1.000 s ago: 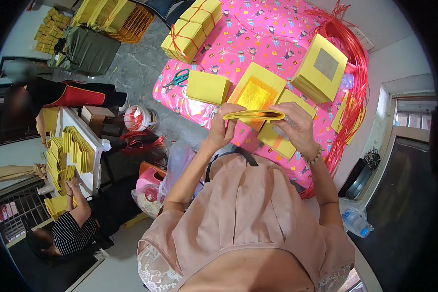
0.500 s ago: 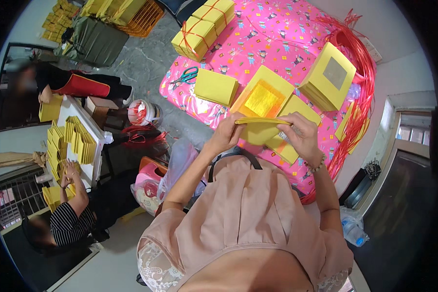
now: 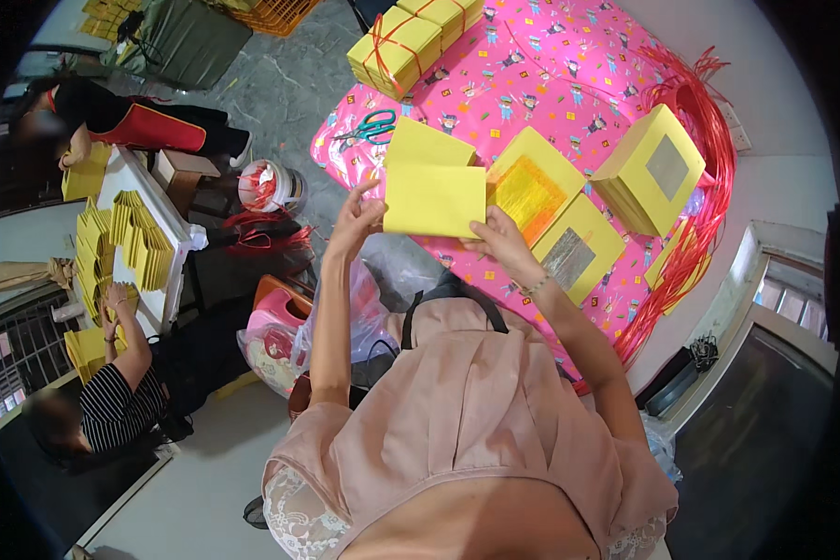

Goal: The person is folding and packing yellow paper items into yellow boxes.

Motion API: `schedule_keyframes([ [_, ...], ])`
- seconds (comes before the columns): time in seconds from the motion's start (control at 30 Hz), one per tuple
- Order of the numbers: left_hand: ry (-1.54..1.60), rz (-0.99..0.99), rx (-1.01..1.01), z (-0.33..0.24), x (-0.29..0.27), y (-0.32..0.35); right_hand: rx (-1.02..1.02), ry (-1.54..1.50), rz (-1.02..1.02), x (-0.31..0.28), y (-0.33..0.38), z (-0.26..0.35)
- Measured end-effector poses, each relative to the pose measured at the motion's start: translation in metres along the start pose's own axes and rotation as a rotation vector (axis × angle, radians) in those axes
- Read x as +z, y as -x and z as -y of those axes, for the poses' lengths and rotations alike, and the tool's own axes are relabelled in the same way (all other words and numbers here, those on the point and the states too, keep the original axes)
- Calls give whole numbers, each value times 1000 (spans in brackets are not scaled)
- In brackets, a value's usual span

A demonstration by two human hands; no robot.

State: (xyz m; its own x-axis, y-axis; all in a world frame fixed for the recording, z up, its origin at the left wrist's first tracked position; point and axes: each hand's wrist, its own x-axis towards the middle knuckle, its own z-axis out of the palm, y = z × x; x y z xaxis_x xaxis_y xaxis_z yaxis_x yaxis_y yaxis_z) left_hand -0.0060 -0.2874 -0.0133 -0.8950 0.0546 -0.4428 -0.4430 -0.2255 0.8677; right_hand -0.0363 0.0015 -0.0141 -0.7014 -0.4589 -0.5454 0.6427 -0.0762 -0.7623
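Observation:
A flat stack of yellow paper [image 3: 436, 201] is held out level at the table's near left edge. My left hand [image 3: 355, 222] grips its left edge, fingers partly spread. At the lower right corner, my right hand [image 3: 504, 243] pinches it between thumb and fingers. Just behind lies another pile of yellow paper [image 3: 427, 142], partly covered by the held one. To the right are a yellow stack with a gold-orange square [image 3: 525, 196] and a yellow sheet with a silver square [image 3: 569, 254]. How many sheets I hold cannot be made out.
The table has a pink patterned cover [image 3: 495, 103]. On it are teal scissors [image 3: 371, 127], tied yellow bundles [image 3: 397, 51], a tall yellow stack [image 3: 651, 173] and red plastic strands [image 3: 714, 187]. Two people work at a white table [image 3: 170, 245] on the left; a bucket [image 3: 269, 187] stands between.
Both hands have moved left with the paper, which was edge-on and bent and is now flat, over the pile near the scissors. The silver-square sheet is now uncovered.

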Motion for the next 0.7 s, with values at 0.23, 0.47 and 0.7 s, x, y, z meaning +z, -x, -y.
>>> schedule_keyframes([
  [0.23, -40, -174, 15, -3, 8, -60, -48, 27, -98, 20, -61, -2],
  [0.47, -228, -62, 158, 13, -13, -132, 9, 431, -213, -13, -93, 8],
  [0.7, -425, -49, 87, 40, -14, -159, -60, 891, -294, -30, -113, 0],
])
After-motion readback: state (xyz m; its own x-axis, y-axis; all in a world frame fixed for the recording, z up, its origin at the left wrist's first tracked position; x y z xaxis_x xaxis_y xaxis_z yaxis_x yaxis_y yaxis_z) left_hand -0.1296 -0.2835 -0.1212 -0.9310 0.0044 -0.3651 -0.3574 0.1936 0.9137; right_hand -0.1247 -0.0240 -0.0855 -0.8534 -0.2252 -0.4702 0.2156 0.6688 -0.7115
